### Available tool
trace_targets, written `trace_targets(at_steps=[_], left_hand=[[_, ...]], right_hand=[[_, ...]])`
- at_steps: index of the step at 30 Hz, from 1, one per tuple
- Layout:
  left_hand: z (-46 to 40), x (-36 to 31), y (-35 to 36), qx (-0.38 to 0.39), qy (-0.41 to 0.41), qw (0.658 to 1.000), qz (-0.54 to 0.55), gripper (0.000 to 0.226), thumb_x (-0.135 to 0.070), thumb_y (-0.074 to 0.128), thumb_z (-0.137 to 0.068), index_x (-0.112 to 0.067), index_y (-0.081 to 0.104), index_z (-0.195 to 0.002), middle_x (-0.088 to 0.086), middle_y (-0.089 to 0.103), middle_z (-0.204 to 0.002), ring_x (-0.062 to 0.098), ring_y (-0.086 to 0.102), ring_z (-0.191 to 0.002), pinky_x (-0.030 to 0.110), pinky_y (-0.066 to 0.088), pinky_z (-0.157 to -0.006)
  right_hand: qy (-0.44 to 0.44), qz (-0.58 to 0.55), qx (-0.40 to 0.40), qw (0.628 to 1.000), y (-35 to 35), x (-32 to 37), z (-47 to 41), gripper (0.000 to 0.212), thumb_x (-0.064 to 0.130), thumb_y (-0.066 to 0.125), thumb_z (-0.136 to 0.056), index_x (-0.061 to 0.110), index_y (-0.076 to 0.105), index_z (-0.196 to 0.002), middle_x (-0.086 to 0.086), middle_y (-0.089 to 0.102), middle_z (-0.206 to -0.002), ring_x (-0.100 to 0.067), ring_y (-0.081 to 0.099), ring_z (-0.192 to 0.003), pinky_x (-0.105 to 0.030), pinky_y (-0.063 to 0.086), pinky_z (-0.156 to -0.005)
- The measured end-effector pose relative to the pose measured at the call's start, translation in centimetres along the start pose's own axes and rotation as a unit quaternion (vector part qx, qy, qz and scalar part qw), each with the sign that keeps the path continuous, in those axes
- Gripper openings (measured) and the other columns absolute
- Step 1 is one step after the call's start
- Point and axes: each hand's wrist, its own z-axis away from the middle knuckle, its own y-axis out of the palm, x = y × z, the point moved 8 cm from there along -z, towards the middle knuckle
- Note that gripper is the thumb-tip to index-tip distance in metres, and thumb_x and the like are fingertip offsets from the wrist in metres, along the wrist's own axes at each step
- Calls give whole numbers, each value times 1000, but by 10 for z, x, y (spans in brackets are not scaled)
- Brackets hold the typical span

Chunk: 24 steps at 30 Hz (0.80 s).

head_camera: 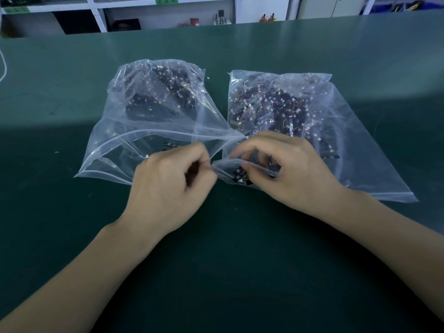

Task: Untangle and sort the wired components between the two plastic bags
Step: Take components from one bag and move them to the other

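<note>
Two clear zip bags lie side by side on the green table, mouths toward me. The left bag (115,140) holds a dark heap of wired components (165,92) at its far end. The right bag (360,145) is packed with small black parts with thin wires and white connectors (271,104). My left hand (168,188) hovers at the left bag's mouth with fingers curled; whether it pinches anything is blurred. My right hand (288,169) is at the right bag's mouth, fingers curled around a few black components (240,175) at the opening.
The green table mat (228,272) stretches wide on every side of the bags. White shelving (96,10) with small items stands behind the far edge. A white cord (3,66) lies at the far left edge.
</note>
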Motion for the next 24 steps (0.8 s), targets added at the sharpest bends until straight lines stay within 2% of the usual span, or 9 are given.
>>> trace_targets(at_steps=[2,5,8,12,16,18,24], left_hand=[[-3,10,-4,-1,-30,997,-68,17,-35,53,-90,-26,54,-76,-12,49,-59,12,47,-56,25,29,-56],[-2,34,-9,11,-90,983,-158,18,-39,62,-95,-28,55,-81,-15,51,-65,19,49,-63,32,33,-62],[-2,54,-10,44,-121,972,-196,23,-54,58,-97,-32,51,-95,-16,50,-75,25,53,-72,36,36,-65],[-2,64,-9,86,-137,962,-219,42,-77,49,-93,-37,54,-104,-15,58,-83,22,56,-78,37,40,-66],[-3,55,-7,85,-120,969,-198,22,-58,63,-95,-36,60,-91,-16,57,-76,21,61,-78,34,39,-64],[-3,54,-8,80,-121,969,-202,20,-51,65,-96,-36,60,-85,-16,57,-76,21,61,-78,34,39,-64],[-4,52,-13,42,-97,974,-202,14,-44,69,-95,-34,68,-85,-15,60,-81,21,57,-75,33,37,-66]], right_hand=[[0,-1,-2,1000,0,1,0,30,4,75,-90,25,76,-112,20,63,-94,-13,59,-70,-39,56,-66],[2,-3,4,1000,0,0,0,29,7,75,-91,27,76,-112,20,64,-94,-13,59,-70,-37,56,-66],[4,-5,8,1000,1,-1,0,28,8,74,-92,28,76,-112,18,66,-95,-14,60,-71,-36,56,-67],[2,-8,8,1000,2,-2,0,28,8,73,-91,27,76,-112,18,66,-95,-15,59,-70,-37,55,-67],[1,-9,10,1000,3,-3,0,27,8,73,-92,27,76,-111,17,66,-94,-15,58,-69,-36,55,-66],[1,-7,12,1000,4,-3,1,27,8,73,-92,27,76,-111,17,66,-94,-14,58,-69,-34,54,-67],[8,-6,15,1000,5,-4,1,22,16,76,-93,29,75,-110,18,67,-95,-12,59,-69,-29,54,-68]])
